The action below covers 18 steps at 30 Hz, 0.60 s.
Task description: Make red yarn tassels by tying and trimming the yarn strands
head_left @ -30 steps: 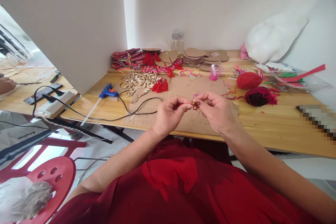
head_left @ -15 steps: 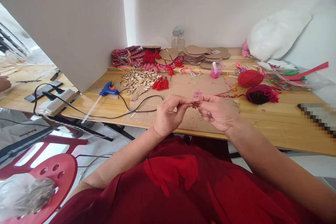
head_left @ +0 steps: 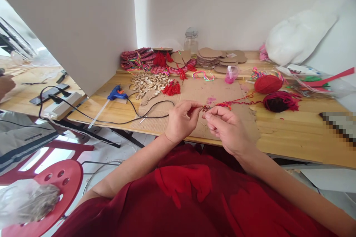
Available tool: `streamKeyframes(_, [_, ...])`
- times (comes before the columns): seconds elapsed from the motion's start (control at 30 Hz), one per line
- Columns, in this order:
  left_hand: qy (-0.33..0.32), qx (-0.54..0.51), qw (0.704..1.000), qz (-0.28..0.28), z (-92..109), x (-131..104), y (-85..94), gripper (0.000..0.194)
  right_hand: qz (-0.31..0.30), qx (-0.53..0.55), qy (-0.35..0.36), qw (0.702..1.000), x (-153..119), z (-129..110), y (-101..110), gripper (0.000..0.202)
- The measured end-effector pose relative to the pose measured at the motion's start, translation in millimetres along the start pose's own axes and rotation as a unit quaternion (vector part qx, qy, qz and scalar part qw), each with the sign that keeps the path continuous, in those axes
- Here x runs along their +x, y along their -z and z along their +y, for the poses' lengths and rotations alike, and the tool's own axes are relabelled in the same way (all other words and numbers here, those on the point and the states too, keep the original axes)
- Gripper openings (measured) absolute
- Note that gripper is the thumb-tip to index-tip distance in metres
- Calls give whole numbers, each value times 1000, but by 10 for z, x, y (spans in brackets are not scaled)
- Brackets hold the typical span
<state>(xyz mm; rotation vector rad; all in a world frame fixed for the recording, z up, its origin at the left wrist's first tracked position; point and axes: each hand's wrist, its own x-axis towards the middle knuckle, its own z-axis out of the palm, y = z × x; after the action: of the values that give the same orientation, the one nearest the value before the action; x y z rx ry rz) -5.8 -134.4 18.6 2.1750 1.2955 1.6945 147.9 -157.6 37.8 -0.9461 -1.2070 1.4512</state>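
Pinched between the thumb and fingertips of my left hand (head_left: 183,120) is a small curly tangle of dark red yarn (head_left: 206,108). My right hand (head_left: 229,127) is closed just right of it, thumb against forefinger; what lies in that pinch is too small to make out. Both hands hover over a flat cardboard sheet (head_left: 191,89) near the table's front edge. Strands of red yarn (head_left: 241,102) run from behind my right hand to a red yarn ball (head_left: 268,84) and a dark magenta yarn ball (head_left: 278,101).
A blue glue gun (head_left: 116,93) with its black cord lies left, beside a heap of pale shells (head_left: 151,83) and a red tassel (head_left: 171,87). Cardboard discs (head_left: 208,57), a bottle (head_left: 191,40) and a pink cup (head_left: 230,76) stand behind. A power strip (head_left: 62,104) sits far left.
My right hand has drawn slightly down from the yarn tangle, with its fingers turned more toward me. An orange-red stretch of yarn now shows behind it. My left hand keeps its pinch.
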Motion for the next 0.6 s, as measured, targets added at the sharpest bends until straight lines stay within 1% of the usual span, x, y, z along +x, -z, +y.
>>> streamKeyframes(0.07, [-8,10,1000,-4,11,-2,3,6,3,-23,24,999,-9,17,13,15])
streamKeyframes(0.13, [-2,12,1000,-9,32,0,3,6,1,-46,42,998,-18,29,5,14])
streamKeyframes(0.33, [27,4,1000,-11,87,20,-6,9,-11,-121,89,989,-43,46,-104,20])
streamKeyframes(0.4, [33,-5,999,-11,78,30,-1,9,-16,-128,91,987,-44,45,-103,20])
streamKeyframes(0.5, [53,-47,997,-13,43,48,17,6,-35,-122,72,989,-30,24,-40,18])
streamKeyframes(0.6, [78,-92,993,-20,20,61,30,6,-7,-83,47,995,24,-16,34,16])
